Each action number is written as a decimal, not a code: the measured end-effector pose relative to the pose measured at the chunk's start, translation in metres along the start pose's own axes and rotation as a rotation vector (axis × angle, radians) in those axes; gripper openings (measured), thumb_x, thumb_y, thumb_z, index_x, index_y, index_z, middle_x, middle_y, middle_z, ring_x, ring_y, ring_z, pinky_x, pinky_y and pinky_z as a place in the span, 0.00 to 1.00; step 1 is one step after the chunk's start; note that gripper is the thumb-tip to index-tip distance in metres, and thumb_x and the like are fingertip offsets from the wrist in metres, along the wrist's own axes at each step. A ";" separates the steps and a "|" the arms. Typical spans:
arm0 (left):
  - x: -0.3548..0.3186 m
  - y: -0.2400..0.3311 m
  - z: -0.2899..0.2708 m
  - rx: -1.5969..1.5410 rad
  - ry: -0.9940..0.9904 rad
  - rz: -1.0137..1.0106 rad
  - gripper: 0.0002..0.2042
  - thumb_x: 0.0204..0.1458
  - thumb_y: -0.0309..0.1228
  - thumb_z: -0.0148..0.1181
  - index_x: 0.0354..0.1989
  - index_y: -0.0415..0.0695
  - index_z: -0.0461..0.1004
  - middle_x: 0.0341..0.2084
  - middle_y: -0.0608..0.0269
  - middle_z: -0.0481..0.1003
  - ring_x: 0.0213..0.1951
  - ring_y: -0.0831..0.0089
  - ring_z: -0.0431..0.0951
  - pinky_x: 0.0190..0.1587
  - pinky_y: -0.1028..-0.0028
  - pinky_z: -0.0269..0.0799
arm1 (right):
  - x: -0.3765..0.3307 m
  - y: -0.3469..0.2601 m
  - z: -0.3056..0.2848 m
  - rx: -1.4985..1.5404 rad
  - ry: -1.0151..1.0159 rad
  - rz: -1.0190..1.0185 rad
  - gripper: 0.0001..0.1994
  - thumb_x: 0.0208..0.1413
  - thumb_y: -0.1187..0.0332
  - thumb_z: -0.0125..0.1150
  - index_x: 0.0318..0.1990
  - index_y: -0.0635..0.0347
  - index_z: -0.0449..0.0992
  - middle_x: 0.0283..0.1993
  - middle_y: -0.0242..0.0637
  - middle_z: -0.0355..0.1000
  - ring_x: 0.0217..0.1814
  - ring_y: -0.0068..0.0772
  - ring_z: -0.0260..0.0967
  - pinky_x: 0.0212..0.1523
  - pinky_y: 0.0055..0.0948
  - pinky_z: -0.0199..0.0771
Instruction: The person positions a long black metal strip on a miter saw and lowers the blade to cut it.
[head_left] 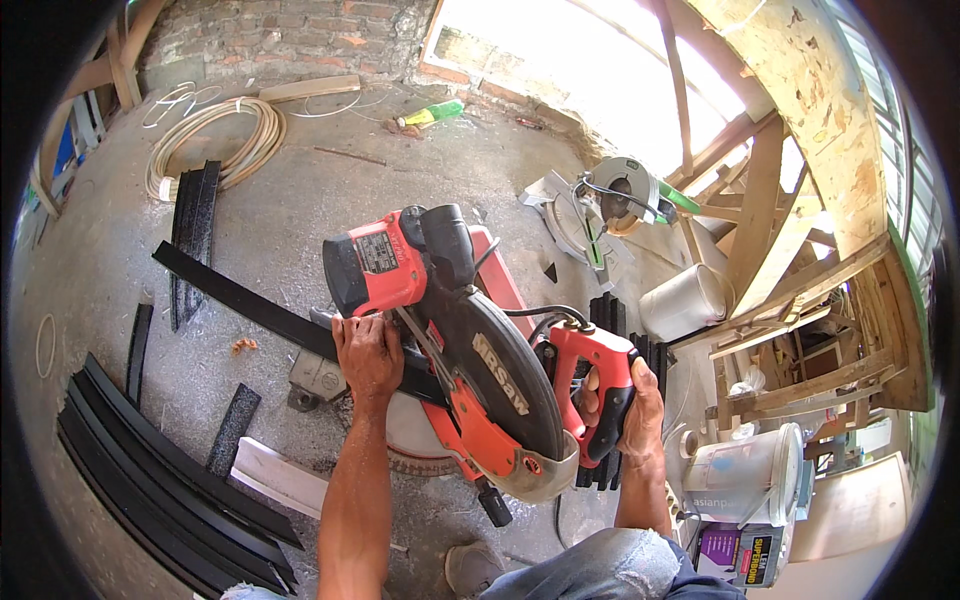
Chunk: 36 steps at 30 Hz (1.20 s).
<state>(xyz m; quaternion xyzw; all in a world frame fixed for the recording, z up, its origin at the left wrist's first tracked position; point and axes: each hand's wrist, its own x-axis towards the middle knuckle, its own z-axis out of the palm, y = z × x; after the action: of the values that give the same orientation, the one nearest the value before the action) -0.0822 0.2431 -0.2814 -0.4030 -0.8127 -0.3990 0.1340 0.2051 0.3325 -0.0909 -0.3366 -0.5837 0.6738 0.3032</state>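
Fingers of the left hand [368, 355] press flat on the long black strip [262, 308] — its length runs up and away to that hand's left, under the red miter saw [455, 340]. Just right of it, the right hand [630, 410] is wrapped tight around the saw handle [597, 385] — the nearer hand to the blade.

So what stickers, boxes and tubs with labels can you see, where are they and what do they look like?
Label plate: small grey rectangle on the red saw motor housing, above the left hand.
Blade guard lettering: pale letters on the dark round guard, left of the right hand.
Bucket: white tub with a pale blue label, lower right.
Box: purple and white printed front, beneath the bucket.
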 end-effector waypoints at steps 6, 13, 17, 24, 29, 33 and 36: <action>0.000 0.000 0.001 -0.005 0.002 0.002 0.13 0.59 0.32 0.53 0.38 0.35 0.80 0.34 0.51 0.78 0.45 0.53 0.74 0.67 0.49 0.54 | 0.000 0.000 -0.001 0.015 -0.003 0.008 0.33 0.59 0.34 0.49 0.36 0.63 0.77 0.25 0.38 0.73 0.21 0.27 0.70 0.22 0.24 0.71; 0.000 0.000 0.001 0.000 -0.014 -0.007 0.13 0.59 0.34 0.52 0.37 0.36 0.79 0.35 0.51 0.78 0.45 0.53 0.74 0.67 0.49 0.54 | 0.000 0.001 -0.001 0.022 0.007 0.007 0.33 0.59 0.35 0.49 0.37 0.63 0.77 0.25 0.39 0.73 0.21 0.28 0.70 0.22 0.25 0.71; -0.001 -0.002 0.004 -0.021 0.067 0.028 0.13 0.63 0.34 0.50 0.31 0.39 0.76 0.32 0.55 0.75 0.44 0.53 0.72 0.65 0.49 0.55 | -0.001 0.002 -0.001 0.015 0.008 0.006 0.33 0.59 0.35 0.49 0.37 0.63 0.77 0.26 0.40 0.73 0.21 0.28 0.70 0.22 0.25 0.71; 0.000 0.000 0.001 0.002 -0.010 -0.009 0.13 0.59 0.34 0.53 0.38 0.37 0.79 0.34 0.51 0.79 0.46 0.53 0.74 0.67 0.50 0.55 | -0.002 0.000 -0.001 0.013 0.028 0.025 0.33 0.60 0.35 0.49 0.37 0.63 0.76 0.25 0.40 0.73 0.21 0.29 0.70 0.22 0.26 0.71; -0.001 -0.004 0.007 0.000 0.061 0.027 0.13 0.63 0.35 0.50 0.30 0.40 0.75 0.31 0.55 0.74 0.44 0.54 0.72 0.65 0.50 0.55 | -0.001 -0.002 0.002 -0.002 0.019 0.001 0.33 0.60 0.36 0.48 0.37 0.63 0.76 0.25 0.40 0.73 0.21 0.29 0.70 0.22 0.26 0.71; -0.001 -0.003 0.006 -0.006 0.048 0.022 0.13 0.62 0.35 0.51 0.30 0.40 0.75 0.31 0.55 0.74 0.43 0.54 0.72 0.65 0.50 0.55 | -0.001 -0.001 0.000 0.009 0.013 0.000 0.33 0.60 0.36 0.49 0.37 0.64 0.76 0.25 0.41 0.73 0.20 0.29 0.70 0.22 0.26 0.71; -0.001 -0.003 0.006 -0.004 0.056 0.025 0.13 0.62 0.35 0.51 0.29 0.40 0.75 0.31 0.55 0.75 0.43 0.54 0.72 0.65 0.49 0.55 | -0.001 -0.001 0.000 0.008 0.014 0.001 0.33 0.60 0.36 0.49 0.38 0.64 0.77 0.25 0.41 0.73 0.20 0.29 0.70 0.22 0.26 0.71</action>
<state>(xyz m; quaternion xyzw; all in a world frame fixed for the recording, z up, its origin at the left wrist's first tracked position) -0.0834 0.2460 -0.2873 -0.4022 -0.8026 -0.4101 0.1607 0.2057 0.3316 -0.0896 -0.3404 -0.5788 0.6738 0.3084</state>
